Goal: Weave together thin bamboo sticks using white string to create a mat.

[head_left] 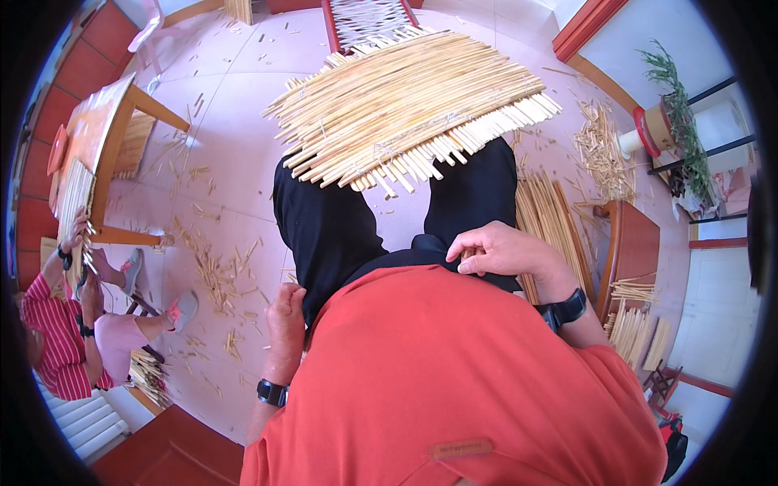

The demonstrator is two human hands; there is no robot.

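A mat of pale reed stalks (pixel 413 97), bound with thin thread, lies across my knees, its stalk ends jutting unevenly. Neither of my hands touches it. My left hand (pixel 285 312) is by my left thigh, its fingers curled closed; whatever may be inside them is hidden. My right hand (pixel 501 249) rests at my lap by the dark cloth (pixel 429 245) at my waist, fingers bent, with a gap between thumb and forefinger and nothing visible in it. Black trousers (pixel 324 219) cover both legs under the mat.
Long stalks (pixel 555 219) lie right of my leg beside a brown wooden stool (pixel 632 251). Cut pieces (pixel 215 267) litter the floor. At left, a person (pixel 73 332) in a striped top holds stalks at a wooden table (pixel 101 138). A red-framed rack (pixel 369 20) stands ahead.
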